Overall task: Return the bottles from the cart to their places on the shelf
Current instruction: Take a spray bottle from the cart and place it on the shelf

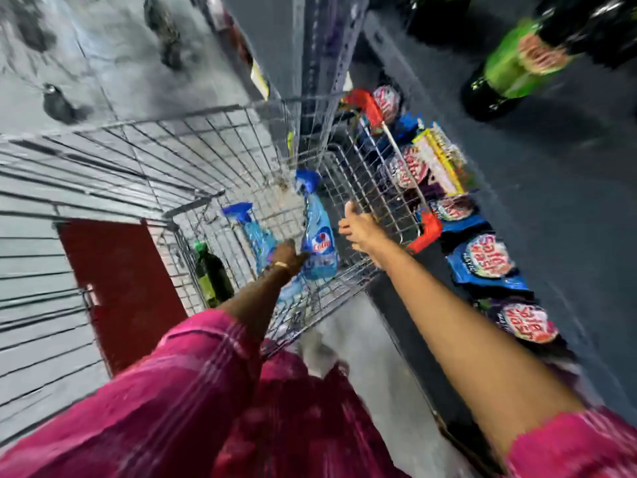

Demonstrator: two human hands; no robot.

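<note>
Sleeves: pink fabric (144, 401) fills the lower frame, both arms stretched forward over the cart.
Left hand: the left hand (287, 258) reaches down into the wire cart (193, 146), fingers at the base of a blue spray bottle (317, 241); whether it grips is blurred, cannot tell.
Right hand: the right hand (356, 227) hangs empty, fingers loosely spread, near the cart's right wall.
Cart contents: a second blue spray bottle (253, 232) and a dark green-labelled bottle (212, 274) lie inside.
Shelf: packets (487, 258) below, a green-labelled bottle (506, 70) farther off.
</note>
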